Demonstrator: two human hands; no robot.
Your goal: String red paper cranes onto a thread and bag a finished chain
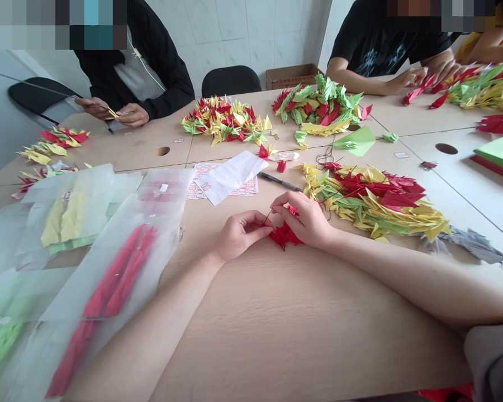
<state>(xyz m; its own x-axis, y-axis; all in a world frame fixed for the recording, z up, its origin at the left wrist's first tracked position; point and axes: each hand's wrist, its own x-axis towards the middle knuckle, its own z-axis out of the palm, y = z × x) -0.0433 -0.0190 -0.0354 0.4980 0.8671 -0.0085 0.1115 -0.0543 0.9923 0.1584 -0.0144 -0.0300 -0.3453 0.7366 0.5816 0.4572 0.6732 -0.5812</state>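
Observation:
My left hand [245, 231] is closed in a pinch on a thin dark thread [269, 215]. Opposite it, my right hand [304, 219] pinches the same thread, fingertips nearly meeting the left ones. Red folded paper pieces [285, 235] lie just beneath and between the hands, partly hidden by the right one. Right of the hands rests a long bundle of yellow, green and red folded paper [373, 201], with loose dark thread at its near-left end. A black pen [280, 181] lies just beyond my fingers.
Clear plastic sleeves [121, 268] with red, yellow and green folded paper cover the left side. A white paper slip [232, 176] lies on label sheets [193, 190]. Two colourful paper heaps [224, 120] [318, 106] stand farther back. Other people handle paper across the table.

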